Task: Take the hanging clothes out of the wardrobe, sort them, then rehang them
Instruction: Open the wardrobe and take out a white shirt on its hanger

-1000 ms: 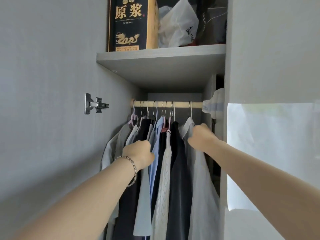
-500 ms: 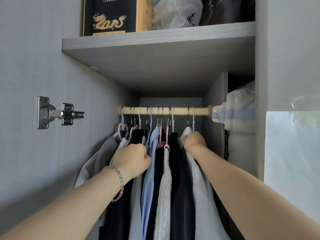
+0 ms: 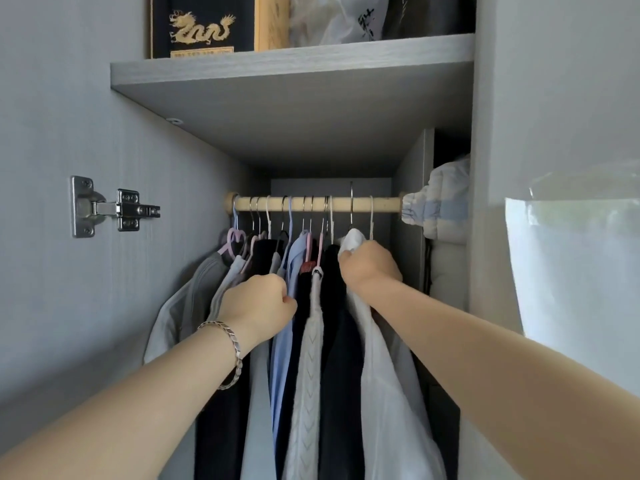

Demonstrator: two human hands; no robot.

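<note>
Several garments hang on hangers from a pale wooden rod (image 3: 381, 204) inside the wardrobe. From left there are grey and white shirts (image 3: 194, 299), dark pieces, a light blue shirt (image 3: 282, 358), a white knit (image 3: 306, 393), a dark jacket (image 3: 337, 393) and a white shirt (image 3: 388, 393). My left hand (image 3: 258, 304), with a bracelet on its wrist, is curled round the clothes left of the blue shirt. My right hand (image 3: 369, 266) grips the white shirt at its collar; that shirt's metal hook rises above the rod.
A grey shelf (image 3: 294, 67) overhead carries a black box with a gold dragon (image 3: 201, 26) and plastic bags (image 3: 339, 19). A metal hinge (image 3: 110, 207) sits on the left panel. A padded white and blue bundle (image 3: 446, 202) fills the compartment right of the rod.
My right hand has moved up to the white shirt's collar and lifted it, so its hook stands above the rod. My left hand has pushed a little deeper into the clothes.
</note>
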